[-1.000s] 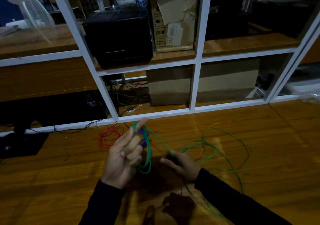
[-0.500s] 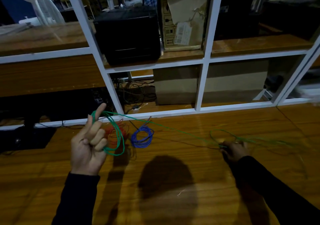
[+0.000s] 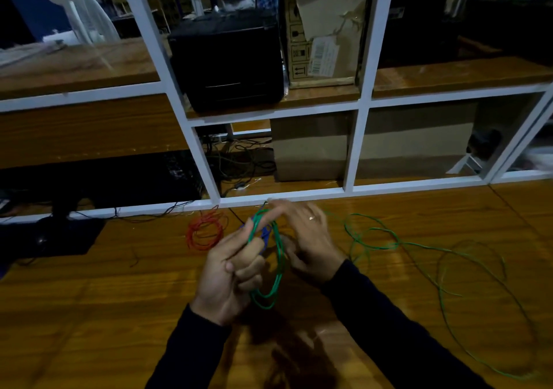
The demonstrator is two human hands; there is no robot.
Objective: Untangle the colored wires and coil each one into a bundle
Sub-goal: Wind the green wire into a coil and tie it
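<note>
My left hand (image 3: 232, 272) holds up a coil of green wire (image 3: 276, 269) looped around its fingers, above the wooden table (image 3: 89, 313). My right hand (image 3: 308, 242) is right beside it, blurred, with fingertips at the top of the coil where the wire meets my left forefinger. The loose rest of the green wire (image 3: 443, 269) trails in wide loops over the table to the right. A red wire bundle (image 3: 206, 231) lies coiled on the table to the left. A blue wire bundle (image 3: 264, 233) is mostly hidden behind my left hand's fingers.
A white shelf frame (image 3: 353, 152) runs along the table's far edge, holding a black box (image 3: 227, 62) and cardboard boxes (image 3: 323, 26). A black monitor base (image 3: 59, 236) sits at the left. Thin dark cables (image 3: 149, 213) lie near the frame.
My right hand has come back from the far right to meet my left hand, bringing the green wire in. My left hand shifted right toward the centre with the coil.
</note>
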